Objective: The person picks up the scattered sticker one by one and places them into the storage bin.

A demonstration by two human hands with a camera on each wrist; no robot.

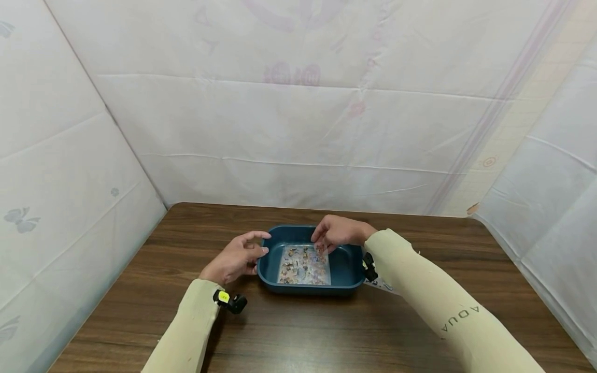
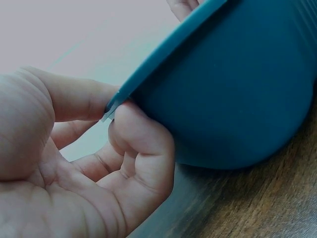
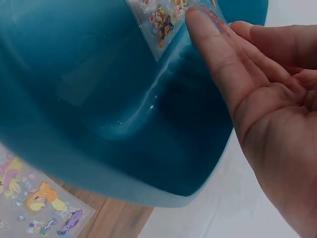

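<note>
So here's the setup: a blue tray (image 1: pixel 347 265) sits on the brown desk (image 1: pixel 420 233), pretty much dead center in front of me. Inside it, flat on the bottom, is a sticker sheet (image 1: pixel 304 265) with little cartoon characters on clear film.

My left hand (image 1: pixel 235 258) is at the tray's 9 o'clock side. From the left wrist view, the grip there is a pinch: thumb on top of the rim, curled forefinger tucked under it, so I'm holding the tray's edge.

My right hand (image 1: pixel 338 232) reaches in from about 1 o'clock, over the far rim. Its fingers are straight and relaxed, nothing clasped, and the fingertips (image 3: pixel 198 22) rest on the far right corner of the sticker sheet. So that grip is open, just touching.

A second sticker sheet (image 3: pixel 34 198) lies on the desk under the tray's 3 o'clock side, only partly showing in the right wrist view. White cloth walls (image 1: pixel 298 129) hang around the desk.
</note>
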